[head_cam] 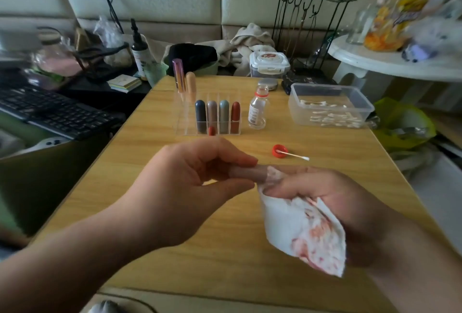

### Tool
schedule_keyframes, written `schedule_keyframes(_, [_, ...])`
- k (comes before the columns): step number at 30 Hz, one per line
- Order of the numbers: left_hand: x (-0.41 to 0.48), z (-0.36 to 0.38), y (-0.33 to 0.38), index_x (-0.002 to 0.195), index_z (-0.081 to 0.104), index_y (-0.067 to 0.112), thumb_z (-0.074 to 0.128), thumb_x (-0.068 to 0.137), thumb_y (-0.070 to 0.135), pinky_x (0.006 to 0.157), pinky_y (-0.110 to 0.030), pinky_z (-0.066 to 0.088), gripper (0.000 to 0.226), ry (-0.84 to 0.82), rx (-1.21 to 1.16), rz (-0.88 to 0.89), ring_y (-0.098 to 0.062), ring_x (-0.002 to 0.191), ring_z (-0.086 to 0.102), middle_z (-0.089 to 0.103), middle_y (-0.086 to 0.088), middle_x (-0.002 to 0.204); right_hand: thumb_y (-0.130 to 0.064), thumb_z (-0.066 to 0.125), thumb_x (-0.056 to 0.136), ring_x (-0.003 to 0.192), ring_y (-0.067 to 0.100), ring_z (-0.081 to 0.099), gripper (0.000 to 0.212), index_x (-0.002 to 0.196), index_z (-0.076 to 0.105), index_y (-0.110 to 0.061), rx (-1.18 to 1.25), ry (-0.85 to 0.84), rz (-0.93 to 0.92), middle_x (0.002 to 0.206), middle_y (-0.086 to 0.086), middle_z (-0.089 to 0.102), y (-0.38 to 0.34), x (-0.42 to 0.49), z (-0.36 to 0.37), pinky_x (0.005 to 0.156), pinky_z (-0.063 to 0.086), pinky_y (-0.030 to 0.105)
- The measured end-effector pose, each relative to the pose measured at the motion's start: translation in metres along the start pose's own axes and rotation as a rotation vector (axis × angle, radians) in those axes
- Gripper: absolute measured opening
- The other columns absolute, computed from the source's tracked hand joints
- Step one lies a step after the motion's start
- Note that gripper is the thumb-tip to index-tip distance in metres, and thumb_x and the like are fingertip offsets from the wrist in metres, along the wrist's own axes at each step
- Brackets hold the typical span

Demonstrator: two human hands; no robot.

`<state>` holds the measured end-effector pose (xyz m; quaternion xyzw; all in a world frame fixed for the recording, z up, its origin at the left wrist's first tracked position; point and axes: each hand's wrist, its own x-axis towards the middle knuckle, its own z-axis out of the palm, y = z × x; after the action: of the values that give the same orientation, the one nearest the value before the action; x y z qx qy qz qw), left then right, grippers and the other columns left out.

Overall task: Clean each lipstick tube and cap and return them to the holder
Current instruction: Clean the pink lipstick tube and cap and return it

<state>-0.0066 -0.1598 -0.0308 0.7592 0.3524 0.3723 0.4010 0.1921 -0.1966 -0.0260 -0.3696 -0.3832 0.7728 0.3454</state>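
Lipstick tube (246, 174): mauve-brown, held level above the near half of the table (225, 262), well short of the holder.
Left hand (190, 187): the tube's left part is pinched between thumb and fingertips.
Right hand (325, 195): fingers are curled round a tissue (307, 232), which is folded over the tube's right end.
Hands: close together, joined by the tube.
Tissue detail: white, smeared red and pink; the loose part hangs below the right hand.
Red cap (279, 150): laid open side up on the table, beyond the hands.
Cotton swab (295, 155): one tip rests in the red cap, the other tip lies on the table to the right.
Holder (186, 122): clear, with compartments, set at mid table.
Front row: four tubes stood upright side by side: dark blue (200, 116), taupe (212, 115), grey-blue (224, 115), red-brown (235, 116).
Back row: a purple metallic tube (178, 75) and a peach tube (191, 86) stood at the left end.
Small red piece (212, 131): seen at the holder's front wall; inside or outside cannot be told.
Bottle (257, 110): small, clear, uncapped, placed just right of the holder.
Plastic tub (325, 86): clear, at the table's far right; white cotton swabs are scattered inside.
Keyboard (55, 112): black, off the table to the left.
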Motion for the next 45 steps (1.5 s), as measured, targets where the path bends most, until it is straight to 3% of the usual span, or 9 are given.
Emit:
schedule_keyframes(4, [0.014,-0.009,0.024,0.099,0.071,0.033,0.080,0.072,0.033,0.077,-0.027,0.061,0.028,-0.094,0.196,-0.151,-0.005,0.082,0.073,0.076,0.014,0.089,-0.004,0.052,0.087,0.092,0.011,0.066,0.040,0.115,0.075,-0.022,-0.050,-0.040,-0.095,0.105,0.000,0.075,-0.003,-0.005,0.000,0.073,0.044,0.020])
schedule_keyframes(10, [0.015,-0.013,0.012,0.093,0.079,0.012,0.064,0.081,0.036,0.068,-0.033,0.056,0.030,-0.155,-0.295,-0.457,-0.025,0.073,0.068,0.074,-0.012,0.086,0.003,0.044,0.096,0.103,0.022,0.067,0.035,0.109,0.073,-0.010,-0.340,0.060,-0.210,0.105,0.013,0.072,0.004,0.013,0.001,0.090,0.051,0.027])
schedule_keyframes(17, [0.012,-0.021,-0.009,0.094,0.075,0.015,0.072,0.072,0.021,0.074,-0.029,0.060,0.023,0.033,-0.300,-0.323,-0.023,0.081,0.074,0.077,-0.007,0.091,0.003,0.043,0.096,0.117,0.022,0.063,0.043,0.124,0.069,-0.016,-0.438,0.120,-0.113,0.118,0.007,0.072,-0.011,0.034,0.008,0.093,0.046,0.027])
schedule_keyframes(23, [0.018,-0.022,-0.012,0.087,0.075,0.014,0.077,0.065,0.009,0.074,-0.022,0.059,0.022,0.092,-0.331,-0.238,-0.019,0.082,0.075,0.078,-0.005,0.087,-0.009,0.052,0.089,0.113,0.051,0.049,0.039,0.116,0.074,-0.027,-0.423,0.108,0.003,0.134,0.038,0.048,-0.025,0.040,0.010,0.081,0.022,0.048])
schedule_keyframes(32, [0.032,-0.018,-0.015,0.094,0.077,0.000,0.064,0.084,0.031,0.058,-0.029,0.055,0.035,-0.136,-0.582,-0.485,-0.022,0.063,0.063,0.069,-0.017,0.081,0.004,0.045,0.098,0.110,0.001,0.065,0.048,0.108,0.076,-0.031,-0.713,0.200,-0.290,0.110,-0.006,0.075,-0.008,0.032,0.001,0.096,0.048,0.017])
schedule_keyframes(38, [0.028,-0.012,-0.027,0.096,0.075,0.014,0.074,0.074,0.018,0.070,-0.024,0.059,0.022,0.019,-0.295,-0.175,-0.018,0.076,0.075,0.078,-0.004,0.085,0.004,0.046,0.092,0.092,0.004,0.071,0.047,0.102,0.079,-0.029,-0.504,0.111,-0.138,0.097,-0.004,0.077,-0.013,0.038,-0.009,0.076,0.050,0.019])
schedule_keyframes(41, [0.028,-0.013,-0.035,0.099,0.076,0.018,0.081,0.078,0.012,0.077,-0.020,0.057,0.022,0.033,0.173,0.276,-0.013,0.086,0.073,0.075,0.004,0.092,0.011,0.048,0.087,0.054,-0.015,0.061,0.062,0.063,0.077,-0.039,-0.409,0.022,-0.072,0.055,-0.023,0.066,-0.009,0.047,-0.033,0.055,0.043,0.000])
schedule_keyframes(43, [0.029,-0.012,-0.040,0.103,0.076,0.011,0.079,0.082,0.009,0.079,-0.020,0.055,0.021,-0.014,0.335,0.469,-0.012,0.090,0.071,0.072,0.001,0.099,0.006,0.042,0.099,0.055,-0.035,0.045,0.062,0.078,0.056,-0.051,-0.353,0.090,0.086,0.046,-0.048,0.045,0.010,0.033,-0.036,0.064,0.037,-0.007])
schedule_keyframes(45, [0.029,-0.012,-0.043,0.109,0.075,0.015,0.078,0.082,0.016,0.079,-0.018,0.055,0.027,-0.027,0.303,0.400,-0.010,0.090,0.071,0.073,0.004,0.097,0.005,0.032,0.102,0.077,-0.025,0.059,0.052,0.104,0.058,-0.039,-0.762,-0.048,-0.076,0.070,-0.039,0.066,0.015,0.032,-0.041,0.086,0.047,0.010])
